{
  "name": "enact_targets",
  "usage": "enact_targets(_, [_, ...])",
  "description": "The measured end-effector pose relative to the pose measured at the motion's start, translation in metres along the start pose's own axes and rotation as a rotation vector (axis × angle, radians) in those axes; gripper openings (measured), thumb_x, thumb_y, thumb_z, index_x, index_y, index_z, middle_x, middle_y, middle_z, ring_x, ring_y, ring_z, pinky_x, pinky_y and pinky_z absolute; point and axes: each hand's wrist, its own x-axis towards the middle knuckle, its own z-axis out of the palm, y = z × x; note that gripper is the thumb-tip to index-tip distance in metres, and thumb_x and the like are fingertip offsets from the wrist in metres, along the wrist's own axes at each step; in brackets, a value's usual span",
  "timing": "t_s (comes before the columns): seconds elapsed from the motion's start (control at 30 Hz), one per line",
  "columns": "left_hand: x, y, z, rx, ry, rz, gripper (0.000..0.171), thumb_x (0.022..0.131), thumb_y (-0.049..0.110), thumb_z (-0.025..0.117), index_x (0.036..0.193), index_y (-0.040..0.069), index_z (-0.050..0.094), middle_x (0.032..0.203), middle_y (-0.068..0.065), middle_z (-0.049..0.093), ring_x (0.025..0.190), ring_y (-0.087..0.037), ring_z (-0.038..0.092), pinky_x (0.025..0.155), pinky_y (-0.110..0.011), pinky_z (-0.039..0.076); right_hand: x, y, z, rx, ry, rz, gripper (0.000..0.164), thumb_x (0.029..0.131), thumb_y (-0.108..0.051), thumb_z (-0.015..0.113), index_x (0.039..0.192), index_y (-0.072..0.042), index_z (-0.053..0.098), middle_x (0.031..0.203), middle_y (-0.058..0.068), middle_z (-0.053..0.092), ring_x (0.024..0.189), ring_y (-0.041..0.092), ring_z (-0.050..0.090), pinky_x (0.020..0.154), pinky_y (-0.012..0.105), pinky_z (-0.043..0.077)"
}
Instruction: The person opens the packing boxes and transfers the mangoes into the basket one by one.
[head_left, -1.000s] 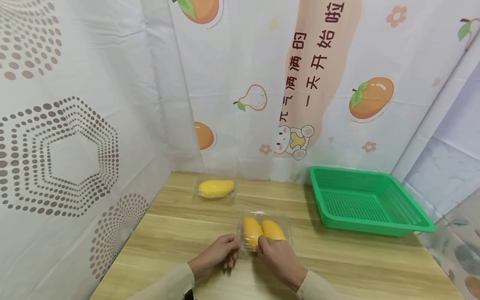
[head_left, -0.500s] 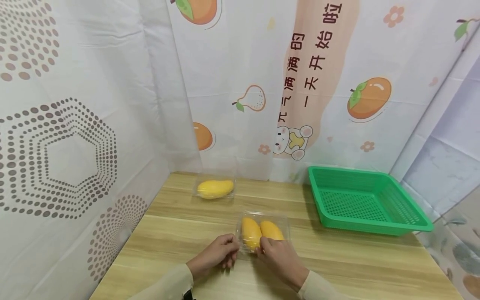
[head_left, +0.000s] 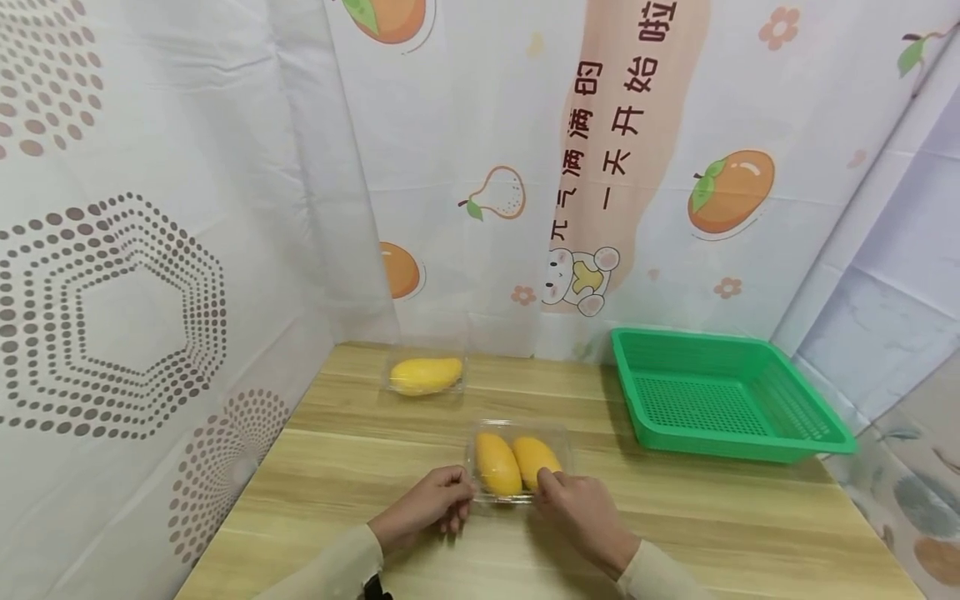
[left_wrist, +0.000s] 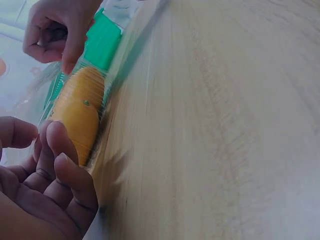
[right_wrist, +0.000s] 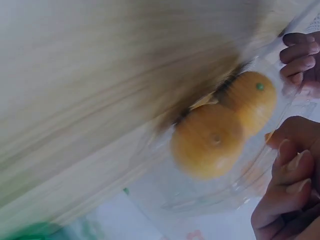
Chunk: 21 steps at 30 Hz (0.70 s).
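A clear plastic clamshell box point(head_left: 558, 442) with two yellow mangoes point(head_left: 498, 464) inside lies on the table, in front of me. My left hand point(head_left: 431, 502) pinches its front left corner between thumb and forefinger, the other fingers loosely bent. At the front edge, towards the right corner, my right hand point(head_left: 583, 510) pinches the rim with thumb and forefinger, its other fingers curled under. In the right wrist view both mango ends point(right_wrist: 207, 142) show through the plastic, and the right hand point(right_wrist: 292, 175) is beside the rim. Whether the lid is fastened, I cannot tell.
Farther back on the left, another clear box holds a yellow mango point(head_left: 426, 376). A green plastic basket point(head_left: 738, 446) stands at the right rear of the wooden table point(head_left: 337, 467). Printed curtains point(head_left: 465, 275) hang behind and at the sides.
My right hand has slid to the right along the box's front edge, from the middle towards the right corner. The left hand keeps its place at the left corner.
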Motion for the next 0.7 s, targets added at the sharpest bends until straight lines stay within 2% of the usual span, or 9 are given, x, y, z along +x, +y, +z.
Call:
enact_targets(0.1, [-0.001, 0.000, -0.001, 0.005, -0.004, 0.003, 0.019, 0.105, 0.020, 0.058, 0.092, 0.006, 0.057, 0.075, -0.003, 0.061, 0.057, -0.011, 0.056, 0.051, -0.022, 0.042, -0.005, 0.004, -0.001, -0.010, 0.019, 0.020, 0.026, 0.076, -0.011, 0.073, 0.075, -0.014, 0.047, 0.058, -0.011, 0.041, 0.047, 0.002, 0.034, 0.038, 0.018, 0.031])
enact_targets(0.23, [0.000, 0.000, -0.001, 0.006, -0.003, 0.004, 0.020, 0.105, 0.020, 0.058, 0.090, 0.008, 0.055, 0.075, -0.003, 0.062, 0.057, -0.011, 0.056, 0.051, -0.022, 0.042, -0.007, 0.007, -0.003, -0.024, 0.022, 0.029, 0.026, 0.084, -0.020, 0.071, 0.072, -0.015, 0.049, 0.059, -0.011, 0.042, 0.049, -0.001, 0.032, 0.039, 0.017, 0.031])
enact_targets(0.37, [0.000, 0.000, -0.001, 0.009, 0.008, 0.005, 0.021, 0.105, 0.019, 0.058, 0.088, 0.007, 0.055, 0.076, -0.004, 0.062, 0.056, -0.011, 0.055, 0.050, -0.022, 0.042, -0.004, 0.007, -0.007, -0.015, -0.002, 0.076, 0.032, 0.079, -0.020, 0.080, 0.070, -0.016, 0.050, 0.059, -0.011, 0.044, 0.049, -0.004, 0.029, 0.040, 0.014, 0.028])
enact_targets(0.47, [-0.001, 0.001, -0.001, 0.016, 0.014, 0.008, 0.022, 0.106, 0.019, 0.057, 0.088, 0.007, 0.054, 0.076, -0.004, 0.063, 0.056, -0.011, 0.055, 0.050, -0.023, 0.041, -0.001, 0.006, -0.010, 0.029, -0.052, 0.148, 0.037, 0.073, -0.017, 0.088, 0.069, -0.017, 0.051, 0.058, -0.011, 0.048, 0.050, -0.006, 0.029, 0.042, 0.012, 0.028])
enact_targets(0.6, [-0.003, 0.003, -0.002, 0.024, 0.016, 0.013, 0.023, 0.106, 0.019, 0.057, 0.088, 0.006, 0.054, 0.076, -0.005, 0.063, 0.056, -0.011, 0.054, 0.050, -0.023, 0.041, 0.002, 0.004, -0.014, 0.086, -0.122, 0.225, 0.037, 0.075, -0.017, 0.089, 0.069, -0.018, 0.052, 0.058, -0.011, 0.052, 0.050, -0.007, 0.032, 0.044, 0.011, 0.031])
enact_targets(0.7, [-0.004, 0.003, -0.002, 0.029, 0.016, 0.016, 0.023, 0.106, 0.020, 0.057, 0.088, 0.006, 0.054, 0.076, -0.005, 0.063, 0.056, -0.011, 0.055, 0.050, -0.023, 0.041, 0.003, 0.004, -0.016, 0.107, -0.139, 0.237, 0.036, 0.076, -0.016, 0.088, 0.069, -0.019, 0.053, 0.058, -0.011, 0.054, 0.050, -0.007, 0.036, 0.044, 0.010, 0.034])
